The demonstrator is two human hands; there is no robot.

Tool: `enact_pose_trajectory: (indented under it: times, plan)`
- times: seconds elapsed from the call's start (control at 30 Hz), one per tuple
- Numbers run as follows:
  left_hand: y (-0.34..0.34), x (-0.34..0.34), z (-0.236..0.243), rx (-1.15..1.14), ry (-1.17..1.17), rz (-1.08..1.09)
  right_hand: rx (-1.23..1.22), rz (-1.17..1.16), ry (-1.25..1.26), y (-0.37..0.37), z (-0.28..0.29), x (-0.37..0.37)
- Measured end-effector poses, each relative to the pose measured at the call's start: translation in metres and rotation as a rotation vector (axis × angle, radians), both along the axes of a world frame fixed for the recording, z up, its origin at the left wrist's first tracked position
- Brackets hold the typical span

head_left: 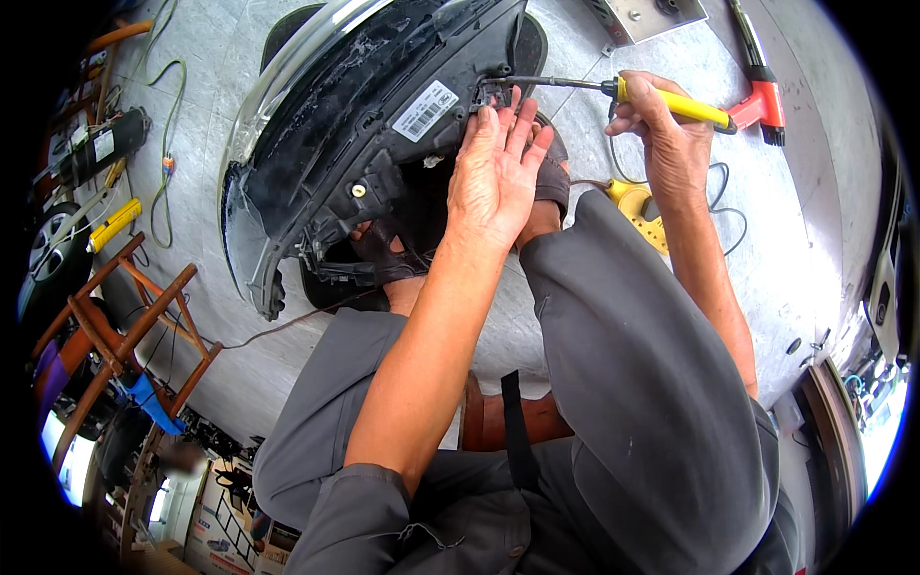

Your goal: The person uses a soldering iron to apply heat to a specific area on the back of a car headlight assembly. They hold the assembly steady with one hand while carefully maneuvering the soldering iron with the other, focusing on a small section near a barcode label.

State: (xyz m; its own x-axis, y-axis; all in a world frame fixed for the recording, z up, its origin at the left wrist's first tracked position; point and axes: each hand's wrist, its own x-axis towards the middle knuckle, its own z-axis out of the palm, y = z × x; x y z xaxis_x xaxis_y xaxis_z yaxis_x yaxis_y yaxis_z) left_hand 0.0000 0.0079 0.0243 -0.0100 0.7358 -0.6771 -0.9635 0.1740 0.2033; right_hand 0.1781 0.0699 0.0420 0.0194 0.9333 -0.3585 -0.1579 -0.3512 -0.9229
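A large black car headlamp housing (335,163) with a clear lens and a white label (425,110) rests around my sandalled feet. My right hand (656,144) grips a yellow-handled tool (676,101) with a long thin dark shaft, like a soldering iron. Its tip reaches a small bracket (484,91) at the housing's upper right, beside the fingertips of my left hand. My left hand (494,177) has its fingers stretched and slightly spread, palm up, against that bracket; whether anything small lies under the fingertips is hidden.
A red-and-chrome heat gun (757,110), a metal box (652,17) and a yellow corded item (642,216) lie on the grey tiled floor (767,278). To the left are wooden stool frames (182,287), cables, a black cylinder (105,149) and a wheel (53,244). I sit low, knees raised.
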Motion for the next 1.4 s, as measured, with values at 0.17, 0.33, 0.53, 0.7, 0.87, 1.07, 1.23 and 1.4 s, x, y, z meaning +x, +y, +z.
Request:
enact_pose_trajectory:
  times: [0.17,0.33,0.53,0.7,0.87,1.07,1.23,1.4]
  plan:
    - [0.0,0.0,0.001,-0.003,0.005,0.0,-0.039,-0.037,0.016,-0.005,0.002,-0.002]
    - [0.001,0.001,0.002,-0.014,0.021,-0.007,-0.059,-0.111,0.02,-0.011,0.005,-0.006]
    - [0.001,0.0,-0.001,-0.016,0.014,-0.001,0.034,-0.139,-0.033,-0.018,0.017,-0.014]
    - [0.001,0.0,-0.001,-0.025,0.003,0.006,0.018,-0.136,-0.08,-0.023,0.023,-0.008]
    - [0.001,-0.001,-0.001,-0.013,0.009,0.005,-0.031,-0.173,-0.053,-0.023,0.024,-0.005]
    - [0.002,0.0,-0.001,-0.022,-0.002,0.002,-0.075,-0.155,0.006,-0.02,0.008,-0.009]
    - [0.001,0.0,0.0,-0.02,0.006,-0.005,-0.072,-0.161,0.015,-0.02,0.005,-0.007]
    - [0.002,-0.001,0.0,-0.011,-0.003,-0.001,-0.042,-0.173,-0.026,-0.022,0.01,-0.004]
